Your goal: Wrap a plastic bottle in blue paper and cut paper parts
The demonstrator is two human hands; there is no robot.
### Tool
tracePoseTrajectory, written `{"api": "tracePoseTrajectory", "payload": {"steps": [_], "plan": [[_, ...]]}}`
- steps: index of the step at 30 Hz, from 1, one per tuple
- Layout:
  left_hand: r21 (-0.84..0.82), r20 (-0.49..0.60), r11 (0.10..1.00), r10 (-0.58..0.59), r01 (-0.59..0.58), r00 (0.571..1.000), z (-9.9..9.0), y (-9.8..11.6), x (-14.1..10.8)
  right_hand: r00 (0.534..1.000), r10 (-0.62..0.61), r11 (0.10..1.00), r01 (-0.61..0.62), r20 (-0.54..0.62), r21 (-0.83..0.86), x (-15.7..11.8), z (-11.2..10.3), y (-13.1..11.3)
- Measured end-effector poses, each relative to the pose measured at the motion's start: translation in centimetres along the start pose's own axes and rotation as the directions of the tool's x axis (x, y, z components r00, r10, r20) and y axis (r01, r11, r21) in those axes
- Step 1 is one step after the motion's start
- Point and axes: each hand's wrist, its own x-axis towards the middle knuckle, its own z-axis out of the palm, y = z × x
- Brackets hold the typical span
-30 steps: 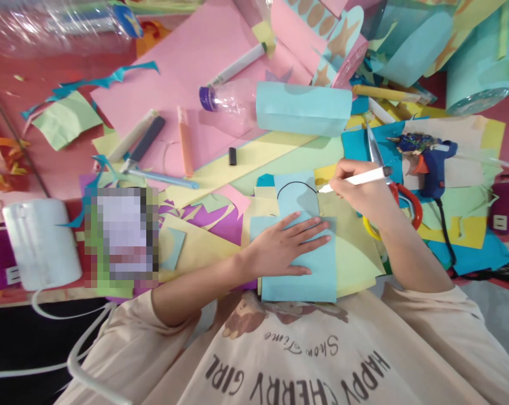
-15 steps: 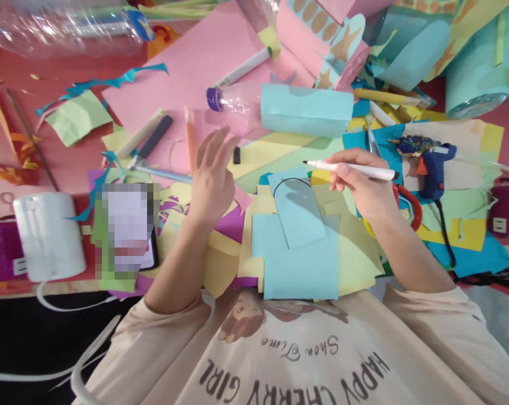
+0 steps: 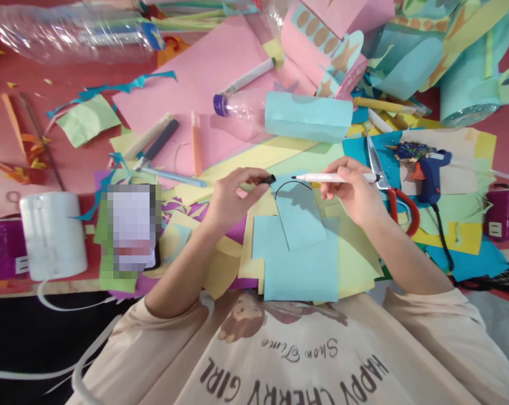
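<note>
Between the thumb and fingers of my left hand (image 3: 237,197) is a small black marker cap (image 3: 267,180). My right hand (image 3: 350,188) grips a white marker (image 3: 336,178) lengthwise, its bare black tip pointing left at the cap, a short gap apart. Below both hands lies a light blue paper piece (image 3: 302,219) with a black curved line drawn across its upper end. It rests on a larger light blue sheet (image 3: 300,275), over pale yellow paper (image 3: 357,253). Red-handled scissors (image 3: 391,191) lie just right of my right hand.
A plastic bottle (image 3: 241,109) wrapped in light blue paper lies beyond my hands. On the right is a blue glue gun (image 3: 429,174) with a black cord. A phone (image 3: 153,256) and a white device (image 3: 54,236) sit left. Several markers and paper scraps cover the table.
My left hand has picked up the black cap from the table and brought it right and nearer, towards the marker tip. The right hand has shifted slightly left with the marker.
</note>
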Motion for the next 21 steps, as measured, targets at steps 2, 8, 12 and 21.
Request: {"api": "tracePoseTrajectory", "payload": {"steps": [2, 8, 12, 21], "plan": [[-0.092, 0.053, 0.996, -0.003, 0.008, 0.999, 0.3, 0.7, -0.4, 1.000, 0.009, 1.000, -0.009, 0.013, 0.005, -0.1, 0.1, 0.0], [-0.146, 0.049, 0.987, 0.075, -0.067, 0.996, 0.6, 1.2, -0.7, 0.998, 0.018, 0.999, -0.020, 0.068, 0.038, -0.2, 0.6, -0.1], [-0.115, 0.088, 0.990, 0.092, -0.082, 0.992, 0.8, 1.2, -0.9, 0.991, 0.035, 0.996, -0.046, 0.133, 0.079, -0.2, 0.7, 0.3], [-0.152, -0.006, 0.977, 0.148, -0.147, 0.989, 2.0, 1.0, -1.5, 0.974, 0.109, 0.985, -0.133, 0.201, 0.109, -0.5, 1.3, 1.5]]}}
